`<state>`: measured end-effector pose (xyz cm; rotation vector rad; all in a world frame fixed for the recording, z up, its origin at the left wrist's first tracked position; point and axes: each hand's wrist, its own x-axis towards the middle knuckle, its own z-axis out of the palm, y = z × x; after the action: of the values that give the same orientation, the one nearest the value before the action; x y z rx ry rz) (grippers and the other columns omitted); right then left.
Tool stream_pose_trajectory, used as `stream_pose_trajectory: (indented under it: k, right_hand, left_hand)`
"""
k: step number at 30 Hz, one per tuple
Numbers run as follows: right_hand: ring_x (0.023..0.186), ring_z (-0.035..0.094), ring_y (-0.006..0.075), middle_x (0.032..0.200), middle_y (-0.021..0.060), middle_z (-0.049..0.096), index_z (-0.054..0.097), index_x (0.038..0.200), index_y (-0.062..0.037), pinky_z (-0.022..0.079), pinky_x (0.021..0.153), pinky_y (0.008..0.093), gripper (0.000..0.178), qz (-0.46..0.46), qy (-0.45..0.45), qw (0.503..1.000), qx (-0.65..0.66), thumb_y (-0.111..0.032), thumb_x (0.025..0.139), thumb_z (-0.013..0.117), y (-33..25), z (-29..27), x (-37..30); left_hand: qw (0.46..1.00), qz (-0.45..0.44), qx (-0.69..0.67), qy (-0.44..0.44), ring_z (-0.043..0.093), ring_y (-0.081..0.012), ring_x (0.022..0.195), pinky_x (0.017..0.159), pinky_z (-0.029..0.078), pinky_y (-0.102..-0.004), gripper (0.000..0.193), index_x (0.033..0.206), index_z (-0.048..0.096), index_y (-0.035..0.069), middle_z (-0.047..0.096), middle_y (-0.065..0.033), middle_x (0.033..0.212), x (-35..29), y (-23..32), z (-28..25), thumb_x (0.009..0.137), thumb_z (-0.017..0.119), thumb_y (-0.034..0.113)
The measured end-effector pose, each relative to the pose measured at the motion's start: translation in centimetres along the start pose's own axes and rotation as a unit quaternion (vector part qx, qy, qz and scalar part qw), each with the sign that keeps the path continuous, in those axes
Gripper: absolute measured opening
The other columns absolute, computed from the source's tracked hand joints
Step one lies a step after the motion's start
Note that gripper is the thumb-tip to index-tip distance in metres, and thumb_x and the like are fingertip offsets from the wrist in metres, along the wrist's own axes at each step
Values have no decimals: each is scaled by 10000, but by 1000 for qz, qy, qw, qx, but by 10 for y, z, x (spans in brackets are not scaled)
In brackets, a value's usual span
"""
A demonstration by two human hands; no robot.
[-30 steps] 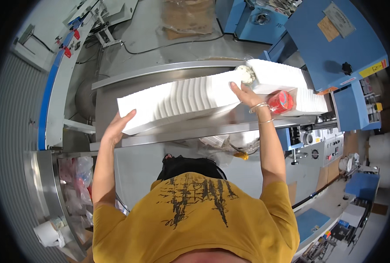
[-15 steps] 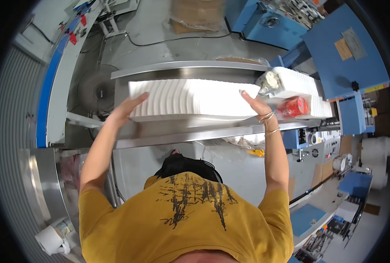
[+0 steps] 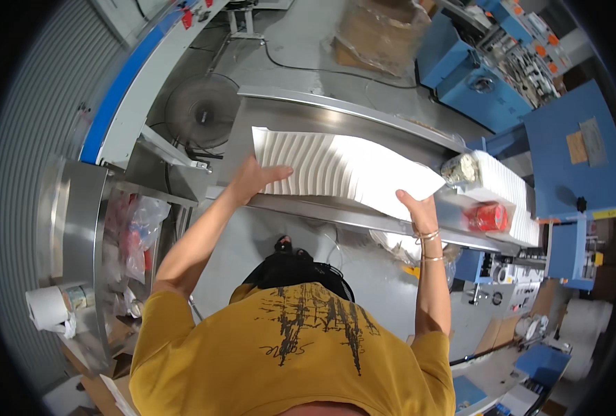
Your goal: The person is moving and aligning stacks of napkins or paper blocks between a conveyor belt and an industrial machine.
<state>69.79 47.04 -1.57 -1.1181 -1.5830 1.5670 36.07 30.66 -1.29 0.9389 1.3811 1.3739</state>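
We saw a long white stack [image 3: 315,163] of thin, layered sheets in the middle of the frame, its left part rippled into curved ridges, its right part smoother and brightly lit, bending down toward a pointed right corner. The left hand [image 3: 256,178] gripped its left end, thumb spread flat over the ridges; the right hand [image 3: 417,206] gripped the lower right end, thumb on the top face. Both hands were parted about the stack's thickness, and we could not see the fingers beneath. The stack lay over a metal trough [image 3: 308,116]; we could not tell whether its underside touched. Right of centre we saw a clear container [image 3: 459,168] with pale contents, a glossy red cylinder [image 3: 487,217] and more white layered stacks [image 3: 500,182]. At the right, a blue panel [image 3: 561,159] carried a tan label [image 3: 575,148] and a grey plate [image 3: 591,142], their writing too small for us to read. Across the lower middle, the mustard shirt [image 3: 225,353] bore a dark print [image 3: 315,322] with script-like lettering.
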Motion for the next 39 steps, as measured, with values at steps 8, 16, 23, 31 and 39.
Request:
stream_pose_trajectory:
  k: [8, 16, 23, 31, 39]
  right_hand:
    - [988, 563, 199, 1097, 100, 607, 547, 1186, 59, 450, 891, 321, 601, -131, -92, 980, -115, -207, 713, 807, -87, 108, 15]
    - [1132, 529, 229, 1243, 122, 550, 449, 1305, 61, 394, 997, 333, 706, -132, -409, 897, -103, -148, 718, 782, -131, 390, 58]
    - [870, 605, 169, 983, 62, 652, 621, 1090, -1, 488, 794, 326, 362, -212, -642, 729, -108, -129, 767, 725, -141, 685, 18]
    - [885, 620, 130, 1044, 61, 653, 637, 1135, -7, 496, 796, 264, 533, 70, -787, 578, -202, -454, 848, 688, -95, 974, -4]
    - [1189, 543, 337, 1270, 252, 557, 460, 1320, 84, 407, 1016, 351, 990, -421, -753, 355, -361, -717, 752, 585, -130, 1131, -87]
  left_hand:
    - [971, 124, 61, 195, 558, -158, 1060, 932, 449, -327, 593, 1258, 513, 46, 610, -42, 1133, -94, 28, -93, 720, 760, 7]
    - [892, 97, -35, 441, 483, -201, 1175, 999, 394, -345, 753, 1344, 412, 1, 526, -104, 1259, -271, 16, -234, 721, 795, 181]
    - [788, -20, -97, 607, 540, -217, 1153, 981, 431, -339, 713, 1343, 426, -29, 565, -134, 1245, -418, 16, -339, 786, 761, 266]
    - [745, -230, -162, 605, 511, -253, 1216, 1028, 395, -357, 753, 1392, 405, 18, 523, -143, 1329, -500, 13, -418, 896, 508, 574]
    - [681, -314, -166, 640, 606, -248, 984, 828, 504, -402, 863, 1283, 520, -17, 627, -181, 1089, -443, 28, -376, 865, 407, 730]
